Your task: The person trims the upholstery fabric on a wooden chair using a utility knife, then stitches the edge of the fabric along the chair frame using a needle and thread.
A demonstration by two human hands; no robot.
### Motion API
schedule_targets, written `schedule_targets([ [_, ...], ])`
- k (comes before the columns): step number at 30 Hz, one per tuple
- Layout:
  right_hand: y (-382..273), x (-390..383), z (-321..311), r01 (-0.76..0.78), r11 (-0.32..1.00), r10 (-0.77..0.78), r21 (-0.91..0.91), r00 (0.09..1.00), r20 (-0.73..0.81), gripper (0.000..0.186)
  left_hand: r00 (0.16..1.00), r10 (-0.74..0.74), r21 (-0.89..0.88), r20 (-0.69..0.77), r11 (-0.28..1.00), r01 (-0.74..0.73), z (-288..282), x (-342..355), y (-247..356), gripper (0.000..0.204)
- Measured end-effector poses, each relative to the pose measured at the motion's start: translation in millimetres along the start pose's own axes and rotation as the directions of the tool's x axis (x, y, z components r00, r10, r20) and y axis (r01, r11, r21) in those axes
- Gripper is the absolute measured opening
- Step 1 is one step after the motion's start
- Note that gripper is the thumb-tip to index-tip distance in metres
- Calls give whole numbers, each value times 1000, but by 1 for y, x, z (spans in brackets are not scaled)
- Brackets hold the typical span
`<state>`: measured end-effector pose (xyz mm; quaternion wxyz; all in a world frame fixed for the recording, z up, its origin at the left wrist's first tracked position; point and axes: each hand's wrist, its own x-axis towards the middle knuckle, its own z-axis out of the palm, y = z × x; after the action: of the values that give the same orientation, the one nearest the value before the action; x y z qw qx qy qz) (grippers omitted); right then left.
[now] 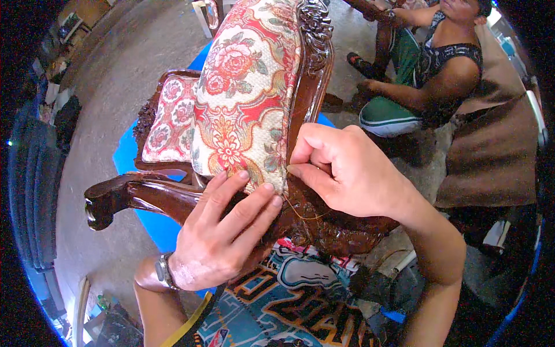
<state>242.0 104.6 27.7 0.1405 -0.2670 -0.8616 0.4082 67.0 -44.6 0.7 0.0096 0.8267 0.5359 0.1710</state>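
A padded chair part (234, 115) in floral red, cream and green fabric is set in a dark carved wooden frame (312, 87). My left hand (222, 231) lies on its lower end, fingers stretched out and pressing the fabric near the edge. At the right-hand seam my right hand (352, 168) is closed in a pinch, thumb and forefinger against the fabric border. Whatever sits between those fingertips is too small to make out. A thin yellowish thread (303, 217) curves from the seam near my left fingertips over the dark wood below.
A smaller padded panel (171, 118) in matching fabric adjoins on the left, above a curved wooden arm (150, 194). Blue sheeting (151, 222) lies underneath. Another person (428, 75) sits at the upper right, near brown material (491, 156). Dark stacked rolls (34, 196) line the left.
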Motion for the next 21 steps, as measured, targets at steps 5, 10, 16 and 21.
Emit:
schedule_targets([
  [5,1,2,-3,-72,996,66,44,991,112,13,1000,-4,26,17,1000,3,0,1,0,66],
  [10,3,7,2,-126,990,118,64,987,110,10,999,-10,25,32,1000,9,0,1,-1,65],
  [16,4,16,-17,-475,852,361,219,837,411,11,1000,4,-40,-28,999,-5,1,0,-3,58],
  [21,-1,0,-9,-399,891,322,214,890,322,11,998,27,-42,-51,999,-29,2,-2,-6,55],
])
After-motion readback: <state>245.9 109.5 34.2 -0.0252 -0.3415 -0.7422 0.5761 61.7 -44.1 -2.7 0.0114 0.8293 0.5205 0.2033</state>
